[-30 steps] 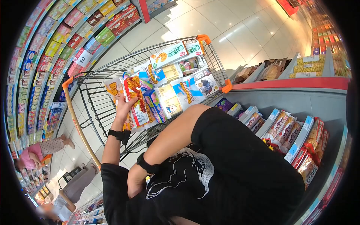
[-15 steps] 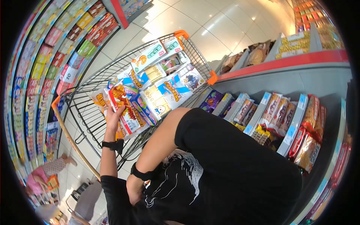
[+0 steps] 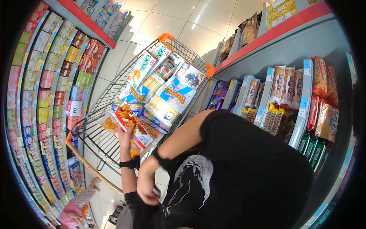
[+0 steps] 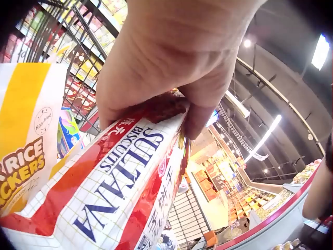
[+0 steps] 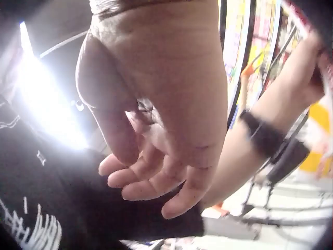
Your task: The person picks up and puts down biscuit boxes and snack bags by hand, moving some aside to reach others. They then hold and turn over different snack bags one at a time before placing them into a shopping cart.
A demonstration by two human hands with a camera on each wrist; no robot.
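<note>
My left hand [image 3: 125, 138] grips a red and white packet of sultana biscuits [image 3: 142, 134] at the near end of the shopping cart. Close up in the left wrist view, thumb and fingers pinch the top of the packet, whose side reads "Sultana Biscuits". Beside it stands a white and yellow rice crackers bag [image 4: 28, 120]. A purple and blue pack [image 3: 153, 121] lies just beyond the biscuits. My right hand [image 5: 161, 114] hangs loosely curled before the black shirt, holding nothing, with the left forearm close by.
The wire cart [image 3: 91, 131] holds several snack packs, including white boxes with orange pictures [image 3: 142, 70] and a blue and white crackers bag [image 3: 177, 93]. Shelves of biscuits [image 3: 284, 86] line the right, boxed goods [image 3: 44, 110] the left. A person in pink [image 3: 72, 213] is behind the cart handle.
My head view has turned, so the cart now slants more steeply. The right hand has come out into sight before the shirt. The left hand keeps its grip on the biscuits.
</note>
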